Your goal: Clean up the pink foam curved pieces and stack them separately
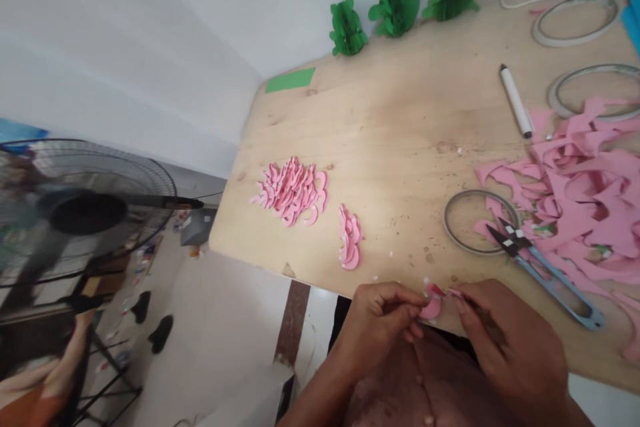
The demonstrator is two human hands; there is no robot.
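Note:
Close to my body at the table's front edge, a small curved piece of pink paper (pixel 432 307) is pinched between my two hands. My left hand (pixel 377 320) grips its left side with thumb and fingers. On the other side, my right hand (pixel 515 340) pinches the pink paper between thumb and forefinger. Beyond my left hand lies a short stack of scalloped pink paper pieces (pixel 351 238), and farther left a larger pile of pink paper pieces (pixel 293 192). To the right rest blue-handled thread snips (pixel 550 273), their dark blades across a tape ring (pixel 453 230).
Pink paper scraps (pixel 590 187) cover the table's right side, beside a white marker (pixel 516 101) and more tape rings (pixel 537 33). Green paper shapes (pixel 397 3) stand along the wall near a green strip (pixel 290 81). A floor fan (pixel 90 210) stands left; another person's arm (pixel 65 353) shows below.

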